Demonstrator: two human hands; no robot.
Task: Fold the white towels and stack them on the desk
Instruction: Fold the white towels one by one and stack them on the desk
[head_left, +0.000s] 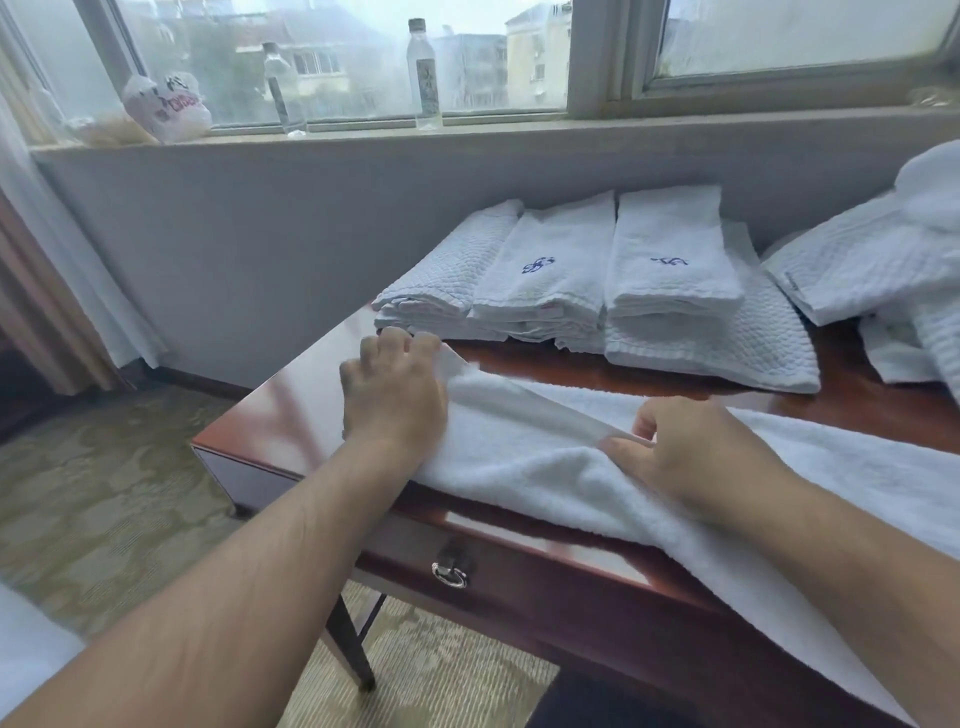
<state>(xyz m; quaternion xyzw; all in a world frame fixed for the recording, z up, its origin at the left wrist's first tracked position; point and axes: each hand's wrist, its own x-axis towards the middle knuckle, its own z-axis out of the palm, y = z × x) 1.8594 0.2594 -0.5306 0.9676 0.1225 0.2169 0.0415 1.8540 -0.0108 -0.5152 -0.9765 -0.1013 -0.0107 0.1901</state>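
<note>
A long white towel lies across the front of the dark red desk and hangs over its near edge on the right. My left hand grips the towel's far left corner, fingers curled over it. My right hand pinches the same short edge about a hand's width to the right. Behind them, folded white towels stand in stacks, two with blue embroidery on top.
More towels lie unfolded in a heap at the desk's right end. The desk has a drawer with a ring pull. Two water bottles and a plastic bag sit on the window sill. Patterned carpet lies left of the desk.
</note>
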